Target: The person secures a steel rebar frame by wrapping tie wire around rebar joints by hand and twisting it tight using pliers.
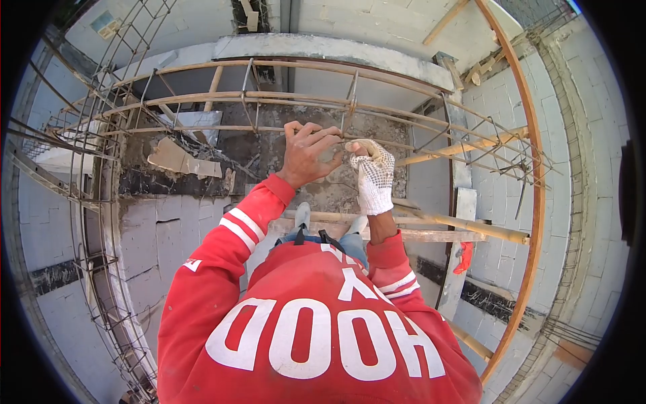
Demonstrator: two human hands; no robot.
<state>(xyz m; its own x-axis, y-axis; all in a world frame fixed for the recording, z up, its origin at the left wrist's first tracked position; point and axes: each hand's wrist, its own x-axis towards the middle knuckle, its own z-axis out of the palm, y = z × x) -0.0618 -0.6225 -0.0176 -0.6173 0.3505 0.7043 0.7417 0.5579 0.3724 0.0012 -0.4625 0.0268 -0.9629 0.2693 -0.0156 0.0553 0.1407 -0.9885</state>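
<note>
My bare left hand (308,153) is at the lower bar of a long rebar cage (266,101), its fingers bent over the bar close to a stirrup (351,101). Just right of it is my right hand (372,176), in a white dotted knit glove with bare fingertips showing. Its thumb and fingers are pinched together beside the same bar and stirrup. Whatever lies in that pinch is too small to make out. The cage runs level across the view in front of me, with stirrups spaced along its bars.
My feet (303,214) are by wooden planks (431,236) high above a rubble-strewn floor (269,151). Upright rebar columns (84,175) stand at left. A curved-looking timber (528,135) and bamboo poles (498,230) are at right. Block walls (168,259) surround the space. A red scrap (463,257) hangs right.
</note>
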